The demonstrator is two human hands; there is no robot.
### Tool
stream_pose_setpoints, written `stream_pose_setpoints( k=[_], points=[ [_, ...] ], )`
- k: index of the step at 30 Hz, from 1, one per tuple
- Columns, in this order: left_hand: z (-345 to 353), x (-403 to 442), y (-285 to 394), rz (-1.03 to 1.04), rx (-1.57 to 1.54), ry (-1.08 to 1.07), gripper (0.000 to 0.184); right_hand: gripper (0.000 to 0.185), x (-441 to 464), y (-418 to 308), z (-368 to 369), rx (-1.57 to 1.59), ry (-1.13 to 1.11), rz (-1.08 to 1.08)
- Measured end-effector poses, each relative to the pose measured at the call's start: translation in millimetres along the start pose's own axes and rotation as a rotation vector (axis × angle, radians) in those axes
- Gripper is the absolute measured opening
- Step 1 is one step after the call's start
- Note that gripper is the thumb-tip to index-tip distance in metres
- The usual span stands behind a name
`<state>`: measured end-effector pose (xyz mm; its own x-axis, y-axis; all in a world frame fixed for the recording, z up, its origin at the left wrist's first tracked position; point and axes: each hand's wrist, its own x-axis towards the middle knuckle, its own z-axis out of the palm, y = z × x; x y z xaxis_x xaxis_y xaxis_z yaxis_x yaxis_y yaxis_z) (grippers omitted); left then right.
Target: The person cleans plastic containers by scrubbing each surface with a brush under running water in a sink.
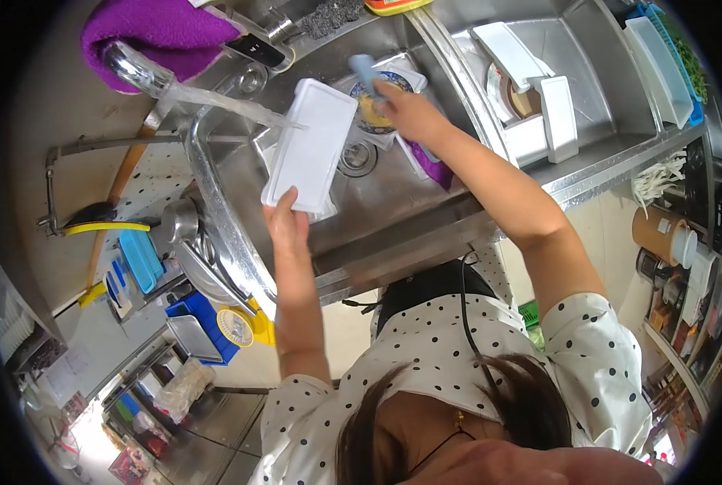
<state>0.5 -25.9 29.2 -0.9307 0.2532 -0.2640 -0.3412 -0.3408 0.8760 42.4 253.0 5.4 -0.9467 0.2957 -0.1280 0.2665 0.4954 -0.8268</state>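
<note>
My left hand (287, 218) grips the lower end of a white rectangular lid (316, 145), tilted over the left sink basin (377, 202). Water from the faucet (139, 69) runs onto the lid's upper left side. My right hand (409, 113) is closed on a light blue object (364, 71), perhaps a brush or cloth, above a blue-patterned plate (393, 85) with something yellow on it. The fingertips are partly hidden. Below that hand lies a purple cloth (432, 166), and the drain (358, 158) shows beside the lid.
White containers and lids (559, 117) lie in the right basin. A metal divider (466, 81) separates the basins. A white tray (658, 73) and blue basket (692, 69) stand at the far right. A purple towel (155, 32) hangs by the faucet.
</note>
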Motion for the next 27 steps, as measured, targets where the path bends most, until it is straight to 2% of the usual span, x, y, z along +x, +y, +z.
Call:
stream_pose_setpoints(
  k=[3,5,6,7,9,11,14,15,17,19,20,21,22,23,26,27],
  points=[
    [-10.4,-3.6,-22.6,-0.04,-0.277,-0.034,0.057,0.072,-7.8,3.6,35.6,0.806,0.116,0.334],
    [-10.8,-12.5,-32.6,-0.119,-0.361,-0.004,0.061,0.072,-28.0,-31.1,37.8,0.997,-0.024,0.396],
    [-10.7,-14.3,-35.8,-0.123,-0.288,-0.033,0.064,0.072,-31.1,-44.4,39.6,1.097,-0.091,0.423],
    [-13.2,-15.8,-40.3,-0.126,-0.216,-0.062,0.066,0.061,-23.0,-36.5,54.3,1.18,-0.121,0.459],
    [-39.8,-6.7,-50.9,-0.189,-0.012,-0.152,0.078,0.059,-13.0,-29.2,50.6,1.16,-0.175,0.298],
    [-47.1,5.6,-33.6,-0.129,0.038,-0.185,0.084,0.058,-10.8,-32.5,41.9,1.086,-0.2,0.166],
    [-11.4,14.9,14.8,-0.024,0.278,-0.258,0.088,0.071,-7.4,-33.2,36.3,0.832,-0.229,-0.017],
    [0.9,21.7,21.3,-0.021,0.305,-0.313,0.082,0.075,-6.5,-36.2,36.2,0.75,-0.192,-0.133],
    [20.6,33.9,24.1,-0.018,0.365,-0.428,0.072,0.073,-7.5,-37.9,41.8,0.66,-0.187,-0.225],
    [30.9,41.1,18.7,-0.011,0.314,-0.351,0.054,0.064,-10.9,-38.1,40.5,0.625,-0.18,-0.264],
    [35.4,44.7,14.2,-0.014,0.287,-0.32,0.046,0.061,-8.8,-33.2,35.8,0.506,-0.117,-0.24],
    [32.1,49.0,2.3,0.025,0.343,-0.208,0.026,0.058,-4.0,-26.2,29.4,0.384,-0.052,-0.214],
    [34.6,49.8,-1.7,0.048,0.375,-0.166,0.024,0.055,-5.1,-34.3,19.9,0.261,0.011,-0.183],
    [36.9,50.7,-4.5,0.073,0.407,-0.125,0.023,0.047,-14.2,-41.8,7.1,0.325,0.039,-0.053],
    [35.4,60.5,-11.8,0.224,0.625,-0.06,0.017,0.046,-40.4,-55.9,-2.9,0.167,0.034,-0.341],
    [29.5,66.1,-18.1,0.277,0.702,-0.073,0.017,0.04,-57.6,-76.9,-5.9,0.024,0.014,-0.445]
  ],
)
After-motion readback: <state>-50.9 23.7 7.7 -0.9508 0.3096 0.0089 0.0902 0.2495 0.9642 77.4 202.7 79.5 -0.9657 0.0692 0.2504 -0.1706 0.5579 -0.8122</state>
